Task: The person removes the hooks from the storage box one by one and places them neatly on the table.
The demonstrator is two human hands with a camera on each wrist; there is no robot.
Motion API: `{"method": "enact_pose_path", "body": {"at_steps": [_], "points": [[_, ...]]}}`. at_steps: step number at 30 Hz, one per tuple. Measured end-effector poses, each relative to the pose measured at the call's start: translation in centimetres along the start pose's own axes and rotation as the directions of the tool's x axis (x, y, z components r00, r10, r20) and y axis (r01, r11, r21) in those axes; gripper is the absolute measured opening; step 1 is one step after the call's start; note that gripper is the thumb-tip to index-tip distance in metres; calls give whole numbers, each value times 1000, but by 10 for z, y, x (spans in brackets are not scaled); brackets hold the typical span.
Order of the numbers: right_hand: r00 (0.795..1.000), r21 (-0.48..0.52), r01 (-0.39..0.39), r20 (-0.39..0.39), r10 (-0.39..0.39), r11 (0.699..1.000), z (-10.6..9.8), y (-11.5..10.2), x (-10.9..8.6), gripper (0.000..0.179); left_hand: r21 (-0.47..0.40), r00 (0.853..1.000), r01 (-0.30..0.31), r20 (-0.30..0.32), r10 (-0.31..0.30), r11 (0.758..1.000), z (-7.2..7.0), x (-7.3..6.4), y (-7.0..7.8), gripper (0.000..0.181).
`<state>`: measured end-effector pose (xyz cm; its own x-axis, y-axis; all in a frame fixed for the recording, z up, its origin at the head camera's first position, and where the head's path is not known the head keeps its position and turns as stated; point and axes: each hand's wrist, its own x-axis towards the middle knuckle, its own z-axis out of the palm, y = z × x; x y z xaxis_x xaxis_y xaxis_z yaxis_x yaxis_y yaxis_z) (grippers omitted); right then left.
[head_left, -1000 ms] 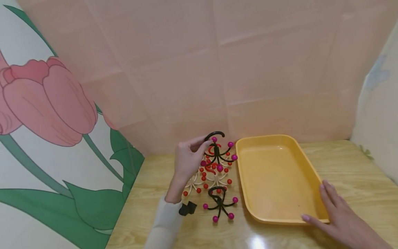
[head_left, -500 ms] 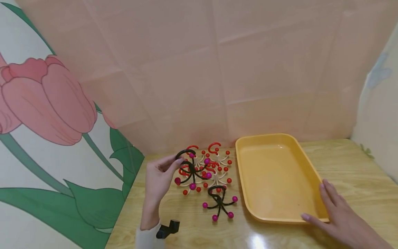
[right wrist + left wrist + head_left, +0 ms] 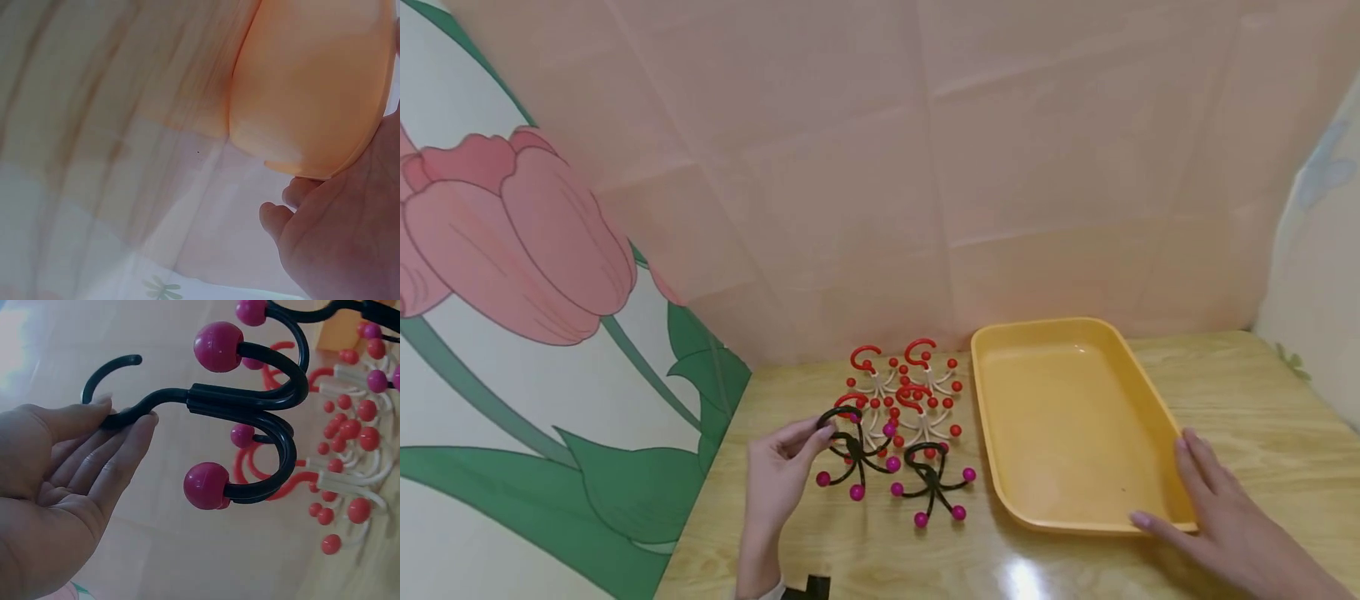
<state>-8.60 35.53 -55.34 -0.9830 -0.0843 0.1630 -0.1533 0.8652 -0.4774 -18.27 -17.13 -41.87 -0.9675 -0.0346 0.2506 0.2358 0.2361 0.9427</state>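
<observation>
My left hand (image 3: 782, 471) pinches the curved top of a black multi-arm hanging hook (image 3: 240, 400) between thumb and fingers. Magenta balls tip the hook's arms, which point downward in the head view. Just right of it, a matching black hook (image 3: 932, 477) stands on the table. Behind these are several white hooks with red tops and red balls, one white hook (image 3: 922, 427) being partly overlapped by the black ones. At the near right corner of a yellow tray (image 3: 1150, 408), my right hand (image 3: 1232, 521) rests against the rim with fingers extended, the thumb along the near edge.
The wooden table (image 3: 1247, 392) meets a pinkish sheet (image 3: 1075, 167) hung along the back. A wall with a large painted tulip (image 3: 512, 242) rises at the left, and a pale wall (image 3: 1318, 292) stands at the right.
My left hand has carried the black hook leftward and down toward the near side, bringing it beside the other black hook. The white and red hooks now show more fully. My right hand stays at the tray.
</observation>
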Motion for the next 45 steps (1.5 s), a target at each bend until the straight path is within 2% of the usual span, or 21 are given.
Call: {"method": "enact_pose_path", "body": {"at_steps": [8,15,23,30,35,45], "points": [[999,10,-24,26,24,1000,0,0,0,113,-3,996,92,-6,-92,996,2,-8,-23,17],[1000,24,-14,9,14,1000,1,1,0,113,-2,987,158,-12,-158,987,1,-14,-35,18],[999,39,-24,25,23,999,2,1,0,114,-19,979,189,-68,-190,982,-6,-23,-42,21],[999,48,-35,42,33,998,1,3,1,113,-20,971,212,-108,-213,977,-11,-25,-49,19],[999,52,-36,43,34,998,0,2,1,113,-11,966,224,-130,-224,975,-9,-25,-56,19],[999,47,-29,33,27,998,-1,3,1,113,-59,962,233,-133,-239,971,-2,-25,-74,20]]}}
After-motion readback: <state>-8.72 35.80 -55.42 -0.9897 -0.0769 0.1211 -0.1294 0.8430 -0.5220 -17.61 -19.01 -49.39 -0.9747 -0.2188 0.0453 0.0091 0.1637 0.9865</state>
